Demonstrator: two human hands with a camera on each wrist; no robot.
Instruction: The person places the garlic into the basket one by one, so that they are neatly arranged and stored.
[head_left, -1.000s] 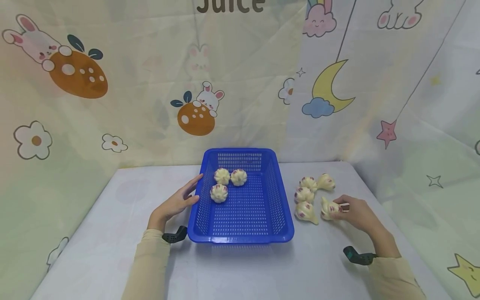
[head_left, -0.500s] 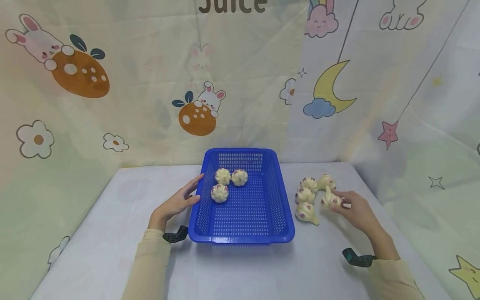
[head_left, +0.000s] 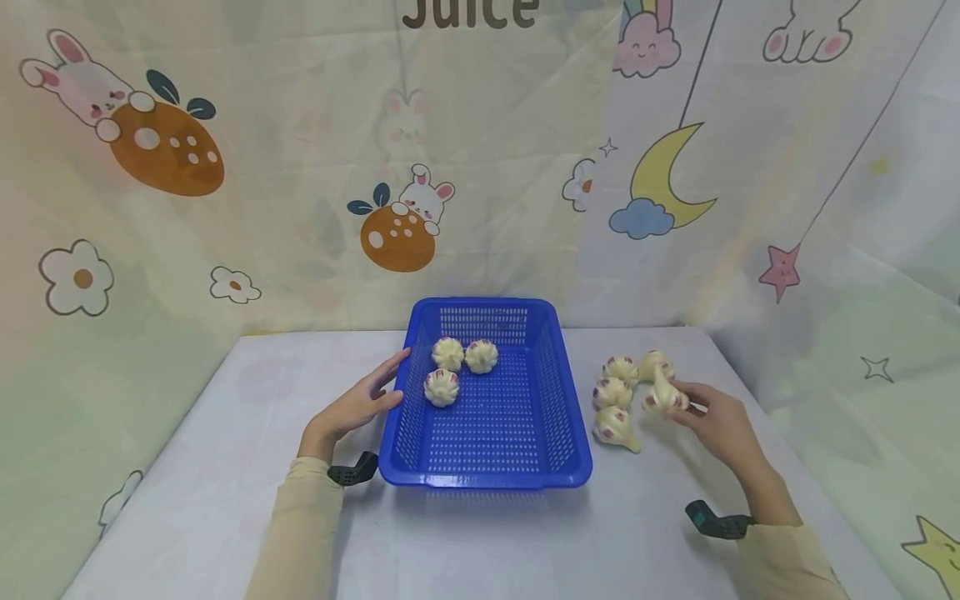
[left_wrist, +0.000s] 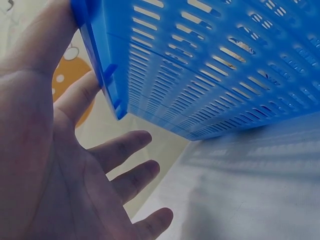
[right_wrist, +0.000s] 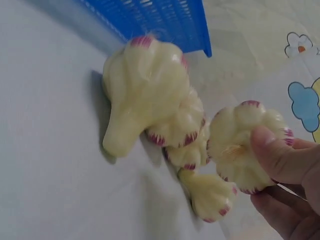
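Note:
My right hand [head_left: 716,421] pinches a garlic bulb [head_left: 663,402] between thumb and fingers. In the right wrist view the root end of this held bulb [right_wrist: 232,155] faces the camera, raised off the table. My left hand [head_left: 355,414] rests at the left rim of a blue plastic basket [head_left: 558,400], thumb and index finger touching it and the other fingers spread loosely. Inside the basket, toward the back left, sit three garlic bulbs, one of them a front bulb [head_left: 441,388]. Several more lie right of the basket, including a bulb with its stem toward me [head_left: 615,429].
A white-covered table [head_left: 480,546] carries everything. Behind it hangs a cream cloth backdrop [head_left: 300,208] printed with rabbits, flowers and a moon. On each wrist sits a dark camera mount, such as the right mount [head_left: 716,521].
My right hand has lifted the garlic bulb slightly and turned it, so its stem now points up and away. The left hand and the basket keep their places.

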